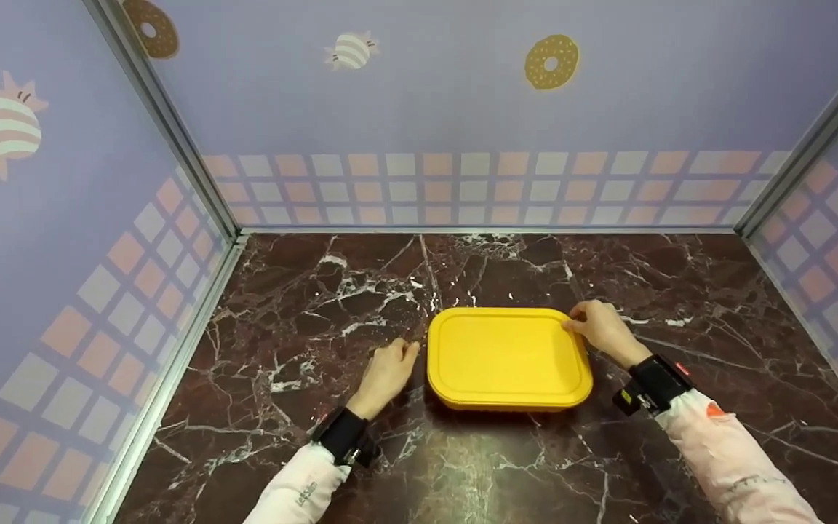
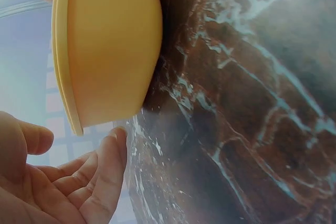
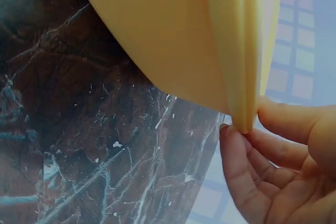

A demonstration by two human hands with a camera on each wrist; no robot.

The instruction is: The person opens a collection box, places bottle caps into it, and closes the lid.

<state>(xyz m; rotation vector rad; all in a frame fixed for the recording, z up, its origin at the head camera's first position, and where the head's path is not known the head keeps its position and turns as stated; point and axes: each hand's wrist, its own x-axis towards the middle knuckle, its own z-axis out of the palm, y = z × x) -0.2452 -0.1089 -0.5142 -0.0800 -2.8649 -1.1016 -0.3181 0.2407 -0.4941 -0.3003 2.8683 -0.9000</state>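
Note:
A yellow rectangular lidded container [image 1: 510, 356] with rounded corners stands on the dark marbled surface, its lid on top. At its far right corner my right hand [image 1: 604, 331] pinches the rim of the lid [image 3: 247, 77], thumb on the upper face and fingers beneath the edge. Just off the left side is my left hand [image 1: 388, 372], holding nothing. In the left wrist view, its thumb stands apart from its loosely bent fingers [image 2: 107, 161], whose tips come close to the container's end wall [image 2: 113, 51].
The brown marbled tabletop [image 1: 302, 306] with white veins reaches to a lilac back wall [image 1: 433, 102] printed with doughnuts, sweets and checks. Side walls with metal edge strips [image 1: 164, 393] bound it left and right. Small white specks lie behind the container.

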